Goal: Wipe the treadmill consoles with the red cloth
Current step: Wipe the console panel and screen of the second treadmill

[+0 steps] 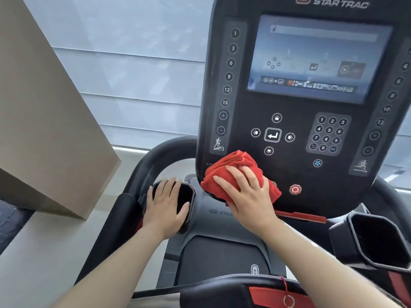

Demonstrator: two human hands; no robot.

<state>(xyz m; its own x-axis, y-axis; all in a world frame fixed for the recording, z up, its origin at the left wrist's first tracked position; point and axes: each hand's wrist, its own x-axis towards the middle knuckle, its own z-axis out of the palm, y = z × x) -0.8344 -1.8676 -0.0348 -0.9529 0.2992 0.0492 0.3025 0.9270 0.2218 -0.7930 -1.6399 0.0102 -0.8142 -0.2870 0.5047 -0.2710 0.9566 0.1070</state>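
A black treadmill console (295, 152) with a lit screen (318, 56) and keypads fills the upper right. The bunched red cloth (231, 167) is pressed against the console's lower left corner. My right hand (246, 192) lies flat on the cloth with fingers spread, holding it to the panel. Left of it, my left hand (165, 202) rests on the rim of the left cup holder (185, 196), fingers apart, holding nothing.
A red stop button (295, 189) sits just right of the cloth, with a red safety bar (304, 216) below it. A second cup holder (378, 238) is at the right. A curved black handrail (160, 152) and a beige column (44, 130) stand to the left.
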